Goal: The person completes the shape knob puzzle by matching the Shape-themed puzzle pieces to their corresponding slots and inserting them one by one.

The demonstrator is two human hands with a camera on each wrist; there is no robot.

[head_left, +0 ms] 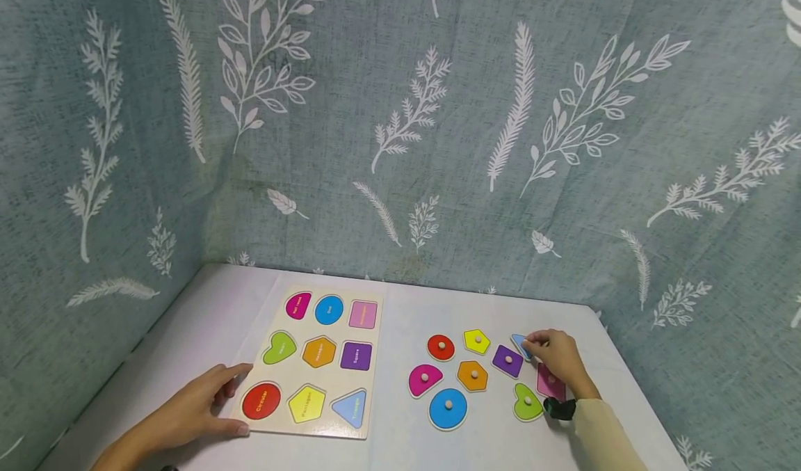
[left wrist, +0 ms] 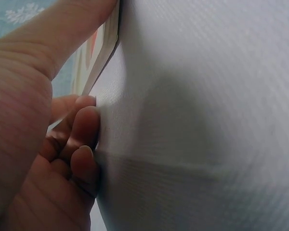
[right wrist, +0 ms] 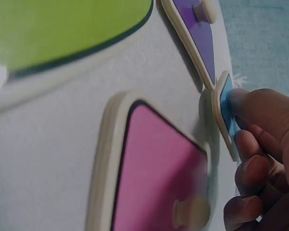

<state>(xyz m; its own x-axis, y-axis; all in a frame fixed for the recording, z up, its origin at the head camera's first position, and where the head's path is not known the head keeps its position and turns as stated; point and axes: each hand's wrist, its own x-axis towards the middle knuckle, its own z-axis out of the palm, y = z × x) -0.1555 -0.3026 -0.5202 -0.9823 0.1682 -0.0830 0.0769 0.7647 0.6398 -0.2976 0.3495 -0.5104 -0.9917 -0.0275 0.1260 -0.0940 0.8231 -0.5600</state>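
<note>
Puzzle board (head_left: 325,377) touched, blue triangle piece (head_left: 518,342) pinched.
By the tabletop's (head_left: 400,450) left edge, the left hand (head_left: 194,405), fingers loose, touches the board, I'd guess to steady it; farther, near the right edge, the right hand (head_left: 559,356) pinches the piece, likely by a hidden knob.

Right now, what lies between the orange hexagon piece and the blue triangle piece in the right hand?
The purple square piece lies between the orange hexagon piece and the blue triangle piece the right hand pinches, in the head view.
</note>
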